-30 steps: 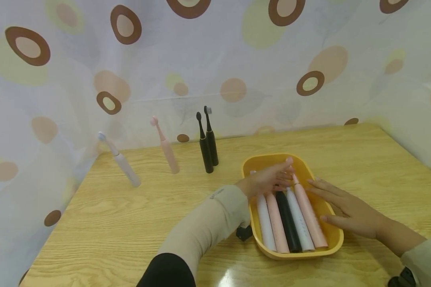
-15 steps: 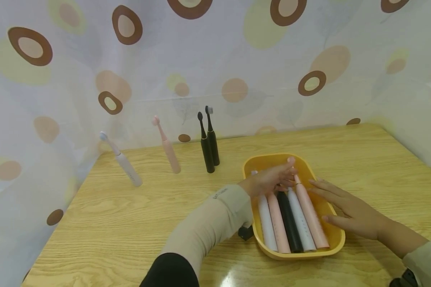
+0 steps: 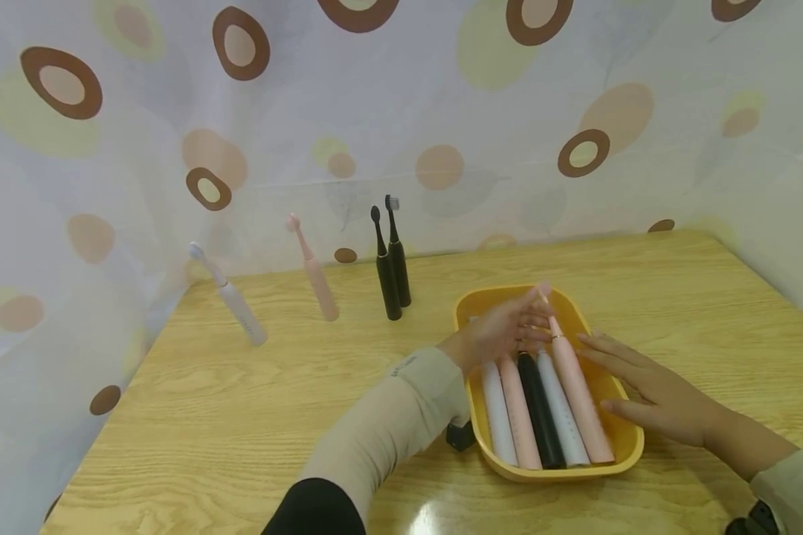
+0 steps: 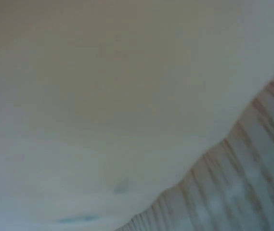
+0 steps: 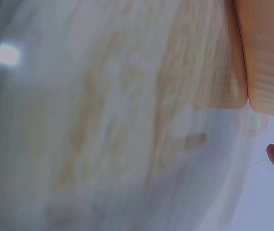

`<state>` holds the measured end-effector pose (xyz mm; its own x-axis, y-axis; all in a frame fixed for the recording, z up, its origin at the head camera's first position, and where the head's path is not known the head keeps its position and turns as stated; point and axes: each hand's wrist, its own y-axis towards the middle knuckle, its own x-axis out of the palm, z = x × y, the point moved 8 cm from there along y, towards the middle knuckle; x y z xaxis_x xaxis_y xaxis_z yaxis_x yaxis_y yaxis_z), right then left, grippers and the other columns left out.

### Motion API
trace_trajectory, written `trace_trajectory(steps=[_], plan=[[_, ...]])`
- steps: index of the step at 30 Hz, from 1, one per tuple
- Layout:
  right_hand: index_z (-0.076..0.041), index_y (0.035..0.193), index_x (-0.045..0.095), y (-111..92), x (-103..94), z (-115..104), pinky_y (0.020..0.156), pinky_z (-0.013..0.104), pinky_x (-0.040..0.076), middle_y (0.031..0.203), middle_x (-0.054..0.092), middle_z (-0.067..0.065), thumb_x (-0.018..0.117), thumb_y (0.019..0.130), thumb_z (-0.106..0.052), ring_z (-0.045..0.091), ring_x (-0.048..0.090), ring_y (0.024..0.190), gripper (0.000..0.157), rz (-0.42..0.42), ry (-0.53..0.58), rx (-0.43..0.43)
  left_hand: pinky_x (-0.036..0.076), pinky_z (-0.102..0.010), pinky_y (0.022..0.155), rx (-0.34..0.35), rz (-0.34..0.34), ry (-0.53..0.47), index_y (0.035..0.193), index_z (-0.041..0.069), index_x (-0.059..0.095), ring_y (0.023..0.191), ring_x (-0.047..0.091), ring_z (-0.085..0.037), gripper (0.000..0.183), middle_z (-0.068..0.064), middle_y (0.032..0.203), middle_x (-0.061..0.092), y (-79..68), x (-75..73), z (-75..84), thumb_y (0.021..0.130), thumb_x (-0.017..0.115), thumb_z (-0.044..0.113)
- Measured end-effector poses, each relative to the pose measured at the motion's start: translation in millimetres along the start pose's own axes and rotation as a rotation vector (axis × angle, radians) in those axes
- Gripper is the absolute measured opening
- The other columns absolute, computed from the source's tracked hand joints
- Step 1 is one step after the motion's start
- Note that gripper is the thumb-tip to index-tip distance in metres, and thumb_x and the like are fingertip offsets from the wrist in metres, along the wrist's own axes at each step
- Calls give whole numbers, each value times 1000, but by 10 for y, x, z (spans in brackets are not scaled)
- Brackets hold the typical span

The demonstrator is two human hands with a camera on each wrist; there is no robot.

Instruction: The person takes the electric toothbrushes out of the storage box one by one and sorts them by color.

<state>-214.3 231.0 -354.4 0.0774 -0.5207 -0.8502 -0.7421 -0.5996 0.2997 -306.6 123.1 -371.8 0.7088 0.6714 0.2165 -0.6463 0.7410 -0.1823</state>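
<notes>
In the head view, my left hand reaches into a yellow basket and pinches the neck of a pink electric toothbrush, the rightmost in a row. Its head end is tipped slightly up, while the handle's base stays low by the basket's front wall. Left of it lie a white, a black, another pink and another white toothbrush, their heads mostly hidden behind my left hand. My right hand rests with straight fingers at the basket's right rim.
Upright at the back left stand a white toothbrush, a pink one and two black ones. A patterned cloth hangs behind the wooden table. The left wrist view is mostly a blur.
My left hand has drawn up a little, and the pink toothbrush's head end has risen slightly with it. The right hand keeps its place at the rim.
</notes>
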Motion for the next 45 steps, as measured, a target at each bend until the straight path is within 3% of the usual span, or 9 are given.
trace_trajectory(steps=[10,17,19,23,27,32,37,40,45], plan=[[-10,135,29,-9,3,9,92,8,8,140,22,5,61,77,-11,10,9,128,65,-4,1,33,33,-44,92,43,17,-178,131,3,30,107,45,-35,54,-22,121,45,-70,11,36,92,32,40],[-12,135,28,-6,25,30,94,12,9,140,21,4,60,78,-12,9,9,127,66,-6,8,49,34,-46,91,87,10,-206,127,-2,35,95,50,-25,52,-14,116,47,-151,48,44,92,33,37],[-13,135,28,-8,31,40,97,17,12,140,22,4,60,78,-13,9,9,127,66,-5,10,55,36,-46,89,93,8,-215,126,-1,36,89,51,-21,49,-13,114,48,-181,65,42,93,34,34],[-14,135,29,-6,41,53,95,50,23,140,22,4,61,78,-13,9,9,127,66,-9,30,76,39,-45,86,95,-11,-237,127,2,35,83,52,-18,42,-11,109,50,-246,112,26,92,36,25],[-14,135,28,-4,49,57,90,55,26,140,21,4,60,78,-13,9,10,127,66,-14,26,82,43,-43,82,95,6,-248,127,1,36,85,53,-21,39,-10,106,52,-298,151,1,90,40,15],[-13,135,28,1,41,50,95,44,25,140,21,4,60,78,-14,10,10,127,65,-10,-3,68,45,-40,79,108,82,-231,123,0,42,85,54,-19,35,-5,102,52,-361,189,-39,89,45,7],[-13,135,28,5,31,29,98,28,19,140,22,5,59,79,-12,10,10,128,64,-4,-4,57,47,-36,76,97,83,-170,120,4,48,88,55,-19,32,-8,101,56,-420,281,-99,88,49,8],[-13,135,28,5,29,19,97,42,22,139,22,5,59,79,-11,11,9,128,64,-6,24,63,48,-34,75,70,71,-159,121,4,48,91,56,-21,34,-10,101,57,-444,332,-137,87,50,8],[-14,136,27,-1,26,13,91,56,23,140,22,6,58,79,-10,12,8,128,64,-1,50,77,49,-34,73,26,58,-107,127,1,38,93,55,-22,43,-10,110,54,-441,382,-170,86,50,2]])
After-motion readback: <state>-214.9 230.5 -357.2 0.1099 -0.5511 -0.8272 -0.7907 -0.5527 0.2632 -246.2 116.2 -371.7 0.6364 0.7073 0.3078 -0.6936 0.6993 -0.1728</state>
